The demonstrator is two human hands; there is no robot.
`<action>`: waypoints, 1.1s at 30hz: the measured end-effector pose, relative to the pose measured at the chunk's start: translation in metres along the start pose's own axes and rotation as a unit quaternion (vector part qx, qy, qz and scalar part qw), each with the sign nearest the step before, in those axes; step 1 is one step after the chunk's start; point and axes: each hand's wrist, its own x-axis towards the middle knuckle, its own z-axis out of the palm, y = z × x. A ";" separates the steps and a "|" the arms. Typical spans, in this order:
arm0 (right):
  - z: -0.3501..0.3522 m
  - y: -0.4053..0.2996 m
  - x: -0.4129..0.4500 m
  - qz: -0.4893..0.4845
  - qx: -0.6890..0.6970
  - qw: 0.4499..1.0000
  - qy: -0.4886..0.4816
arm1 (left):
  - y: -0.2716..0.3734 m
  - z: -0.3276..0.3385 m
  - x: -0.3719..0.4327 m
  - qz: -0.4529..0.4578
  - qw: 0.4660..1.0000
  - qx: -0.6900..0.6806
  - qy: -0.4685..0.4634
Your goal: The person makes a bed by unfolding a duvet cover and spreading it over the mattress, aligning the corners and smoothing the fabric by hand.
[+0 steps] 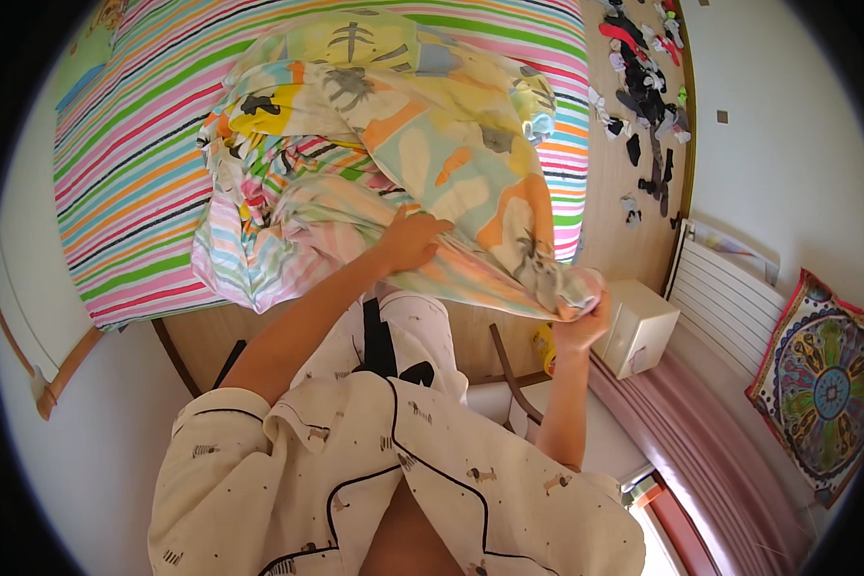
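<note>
A large, thin patterned cloth (432,158), probably a duvet cover, lies bunched over the near part of the bed. One face has pastel patches with carrot and leaf shapes; striped fabric shows in its folds. My left hand (414,239) rests on top of the cloth near its middle, fingers apart, with no firm grip visible. At the right, my right hand (583,320) is closed in a fist around a gathered corner of the cloth, held up beyond the bed's edge. Between the hands the near edge is stretched and slightly blurred.
Striped bedding (137,216) covers the bed beneath the cloth. Many socks (648,93) lie scattered along the wooden floor at the right. A small white cabinet (637,327) stands close to my right hand, near a white radiator (727,281) and a pink curtain (705,432).
</note>
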 end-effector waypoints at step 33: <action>-0.173 -0.208 0.041 -0.197 0.009 0.962 0.190 | -0.016 -0.075 -0.115 -0.047 0.868 0.154 0.469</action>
